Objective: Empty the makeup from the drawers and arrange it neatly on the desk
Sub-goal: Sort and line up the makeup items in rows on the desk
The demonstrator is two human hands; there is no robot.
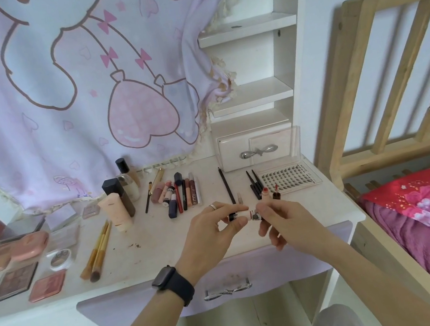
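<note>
Both hands meet above the front of the white desk [143,250]. My left hand [208,230] pinches a small pink-and-white lip tube [241,214] held sideways. My right hand [284,222] pinches the tube's patterned end [256,215] between thumb and fingers. Just behind the hands stand a peach lip tint [265,193] and a dark red one [276,193]. A row of lipsticks and pencils [182,194] lies at the desk's middle. Several black liner pencils [254,184] lie next to a false-lash tray [288,177].
Palettes and compacts [20,269] cover the desk's left side, with brushes [98,249] and bottles [120,196] beside them. A small shut drawer [256,151] sits at the back right under white shelves. The desk's front drawer [226,284] looks pushed in. A wooden bed frame [387,103] stands to the right.
</note>
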